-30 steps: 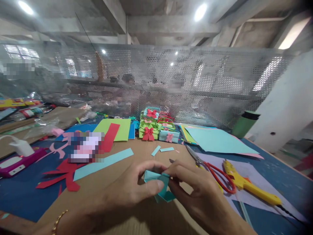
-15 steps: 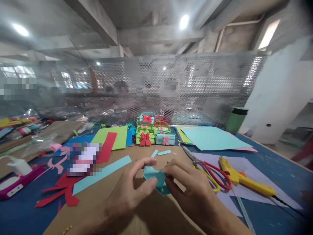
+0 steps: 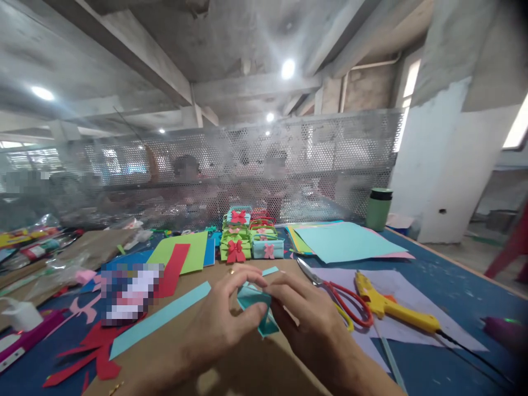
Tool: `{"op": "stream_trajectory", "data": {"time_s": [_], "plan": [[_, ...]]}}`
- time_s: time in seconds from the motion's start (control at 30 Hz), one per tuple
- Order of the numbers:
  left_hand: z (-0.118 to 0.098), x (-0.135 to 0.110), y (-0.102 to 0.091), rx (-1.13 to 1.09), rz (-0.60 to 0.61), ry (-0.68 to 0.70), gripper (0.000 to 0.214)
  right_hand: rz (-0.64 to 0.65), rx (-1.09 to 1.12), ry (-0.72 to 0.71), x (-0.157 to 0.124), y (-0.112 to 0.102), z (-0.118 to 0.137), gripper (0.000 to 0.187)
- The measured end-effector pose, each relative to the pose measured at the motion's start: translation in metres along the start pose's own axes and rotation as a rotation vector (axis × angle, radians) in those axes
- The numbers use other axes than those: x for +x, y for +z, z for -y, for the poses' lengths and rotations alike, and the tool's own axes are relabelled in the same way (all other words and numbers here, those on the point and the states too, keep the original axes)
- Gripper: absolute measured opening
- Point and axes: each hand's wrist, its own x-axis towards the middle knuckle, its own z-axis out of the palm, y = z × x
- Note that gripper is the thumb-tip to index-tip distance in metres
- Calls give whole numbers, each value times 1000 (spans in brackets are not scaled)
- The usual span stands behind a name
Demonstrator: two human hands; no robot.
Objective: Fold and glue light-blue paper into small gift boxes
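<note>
Between my hands is a small folded piece of light-blue paper, held above a brown cardboard sheet. My left hand is closed on its left side, thumb in front and fingers curled over the top. My right hand pinches its right edge, though the fingertips partly hide the grip. A long light-blue paper strip lies left of my left hand. Just beyond my fingers a short blue scrap rests on the cardboard. Scissors with red handles lie right of my right hand.
Small paper bags with bows stand in a cluster ahead. A yellow glue gun lies on purple paper at right. Blue paper sheets and a green bottle are behind it. Red paper cutouts lie at left.
The view has tilted up and turned slightly right, so the table things appear shifted left. Both hands keep hold of the folded blue paper, which has tilted a little.
</note>
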Motion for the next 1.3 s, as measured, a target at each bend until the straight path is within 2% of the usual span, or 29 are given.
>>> {"op": "stream_trajectory", "data": {"time_s": [0.17, 0.27, 0.5, 0.67, 0.9, 1.1, 1.3], "plan": [[5, 7, 9, 75, 12, -114, 38, -42, 2, 37, -3, 0, -8, 18], [13, 11, 14, 67, 19, -189, 32, -3, -50, 8, -5, 0, -8, 21], [17, 4, 19, 66, -106, -136, 23, 53, -9, 4, -9, 4, -7, 21], [11, -2, 19, 176, -141, -184, 20, 46, 132, 66, -9, 7, -7, 19], [17, -6, 20, 280, -193, -84, 20, 160, 332, 215, -2, -2, 4, 27], [21, -10, 20, 397, -225, 22, 20, 194, 345, 267, 2, -4, 6, 28], [24, -11, 21, 369, -168, 73, 27, 166, 280, 261, -1, 0, 4, 29]]}}
